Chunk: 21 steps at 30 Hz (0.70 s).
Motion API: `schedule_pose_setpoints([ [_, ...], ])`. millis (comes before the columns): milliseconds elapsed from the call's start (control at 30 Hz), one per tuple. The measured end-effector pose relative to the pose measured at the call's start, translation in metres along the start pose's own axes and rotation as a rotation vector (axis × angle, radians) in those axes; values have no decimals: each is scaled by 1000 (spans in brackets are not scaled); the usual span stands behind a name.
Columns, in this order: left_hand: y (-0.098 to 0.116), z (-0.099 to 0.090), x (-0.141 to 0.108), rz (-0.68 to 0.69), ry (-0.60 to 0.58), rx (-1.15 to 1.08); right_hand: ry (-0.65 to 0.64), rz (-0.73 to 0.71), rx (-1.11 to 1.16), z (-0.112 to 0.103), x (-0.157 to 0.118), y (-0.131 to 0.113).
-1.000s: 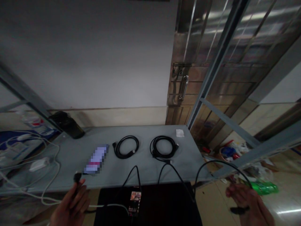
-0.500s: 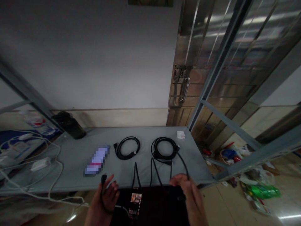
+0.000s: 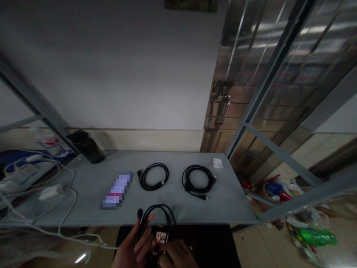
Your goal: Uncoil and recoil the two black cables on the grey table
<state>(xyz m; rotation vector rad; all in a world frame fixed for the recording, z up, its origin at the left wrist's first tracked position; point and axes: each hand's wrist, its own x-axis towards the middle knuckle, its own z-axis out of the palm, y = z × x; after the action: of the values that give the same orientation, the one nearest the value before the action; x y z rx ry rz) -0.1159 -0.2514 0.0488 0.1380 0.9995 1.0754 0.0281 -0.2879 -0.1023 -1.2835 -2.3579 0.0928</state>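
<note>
My left hand is closed on a black cable near the front edge of the grey table; its plug stands up beside the fingertips and loops arch over the edge. Close against it on the right is my right hand, fingers curled downward; what it holds, if anything, is hidden. Behind them lie two coiled cables, a left coil and a larger right coil. A small picture-like item shows between my hands over a dark surface.
A blurred-out phone lies left of the coils. White cords and a white adapter occupy the left side, with a dark bottle behind. White paper sits at the back right. Grey metal posts flank the table.
My right hand has moved left to my left hand. The cable that stretched between them is gathered into loops by my left hand. The view has shifted slightly.
</note>
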Motion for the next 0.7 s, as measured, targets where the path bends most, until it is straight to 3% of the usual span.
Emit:
schedule_pose_setpoints([
  [133,7,1,-1,-124,-29,-40,75,13,-57,11,-3,7],
  [267,28,9,15,-192,-147,-62,147,62,-66,-16,3,13],
  [400,65,33,60,-23,-303,-45,307,88,-30,-79,16,28],
  [500,88,56,106,153,-234,106,360,130,90,-121,24,46],
  [600,100,69,144,205,-191,187,398,222,167,-140,22,73],
  [700,97,68,169,287,-154,239,397,305,85,-142,13,113],
])
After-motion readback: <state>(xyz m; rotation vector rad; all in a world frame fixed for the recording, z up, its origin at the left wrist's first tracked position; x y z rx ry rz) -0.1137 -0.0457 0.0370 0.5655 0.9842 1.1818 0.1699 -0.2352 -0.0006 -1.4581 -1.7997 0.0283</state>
